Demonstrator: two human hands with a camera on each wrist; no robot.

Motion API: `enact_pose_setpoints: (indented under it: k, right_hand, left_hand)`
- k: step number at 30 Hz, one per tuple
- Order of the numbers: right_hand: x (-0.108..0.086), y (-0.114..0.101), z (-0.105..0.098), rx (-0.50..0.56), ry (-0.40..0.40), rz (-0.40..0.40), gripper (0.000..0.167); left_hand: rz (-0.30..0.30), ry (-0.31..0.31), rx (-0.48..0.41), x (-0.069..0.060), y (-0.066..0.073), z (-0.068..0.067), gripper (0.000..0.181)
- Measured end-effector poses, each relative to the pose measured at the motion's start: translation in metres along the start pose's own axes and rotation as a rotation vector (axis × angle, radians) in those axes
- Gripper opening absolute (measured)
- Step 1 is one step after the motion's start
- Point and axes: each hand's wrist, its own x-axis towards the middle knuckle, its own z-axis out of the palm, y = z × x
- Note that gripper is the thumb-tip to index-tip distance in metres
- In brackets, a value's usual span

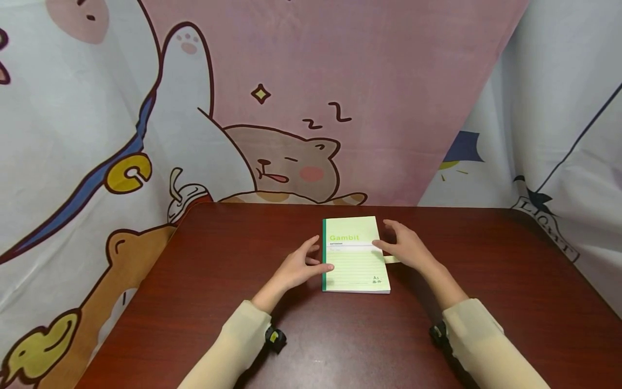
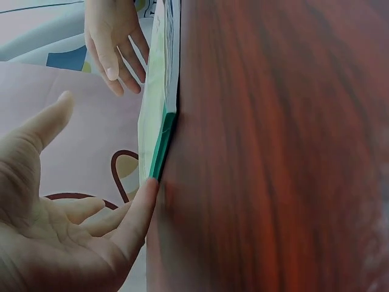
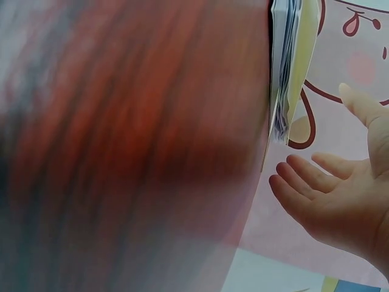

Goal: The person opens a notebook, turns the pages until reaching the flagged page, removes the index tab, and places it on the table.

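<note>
A closed notebook [image 1: 355,270] with a pale yellow-green cover, the word "Gambit" and a green spine [image 1: 324,255] lies flat on the table. From its right edge a short pale strip [image 1: 391,260] sticks out. My left hand [image 1: 299,266] is beside the spine, fingers spread and loosely bent; in the left wrist view one fingertip [image 2: 149,185] meets or almost meets the spine's end. Off the right edge, my right hand [image 1: 407,246] holds nothing, its thumb over the cover in the head view. The right wrist view shows relaxed fingers [image 3: 304,176] apart from the page edges.
The dark red-brown wooden table [image 1: 218,259] runs back to a cloth backdrop [image 1: 389,81] with cartoon animals. Black wrist devices [image 1: 275,339] sit at both pale sleeves [image 1: 233,335].
</note>
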Motion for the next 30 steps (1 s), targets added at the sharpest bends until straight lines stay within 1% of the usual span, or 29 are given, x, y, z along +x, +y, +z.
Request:
enact_pose_setpoints:
  k: [5, 14, 23, 30]
  right_hand:
    - [0.0010, 0.0004, 0.0015, 0.007, -0.009, -0.006, 0.081]
    - [0.0006, -0.0011, 0.0035, 0.018, -0.051, 0.003, 0.081]
    - [0.0016, -0.0066, 0.0048, 0.010, -0.095, 0.011, 0.081]
    - [0.0017, -0.0068, 0.0056, 0.002, -0.115, 0.004, 0.075]
  left_hand:
    - [-0.011, -0.012, -0.015, -0.0002, 0.0009, 0.0003, 0.092]
    - [-0.008, -0.024, -0.045, -0.0012, 0.0016, 0.0022, 0.088]
    - [0.007, -0.043, -0.091, -0.0013, -0.0023, 0.0020, 0.079]
    - [-0.001, -0.040, -0.129, 0.0014, -0.0080, 0.0031, 0.076]
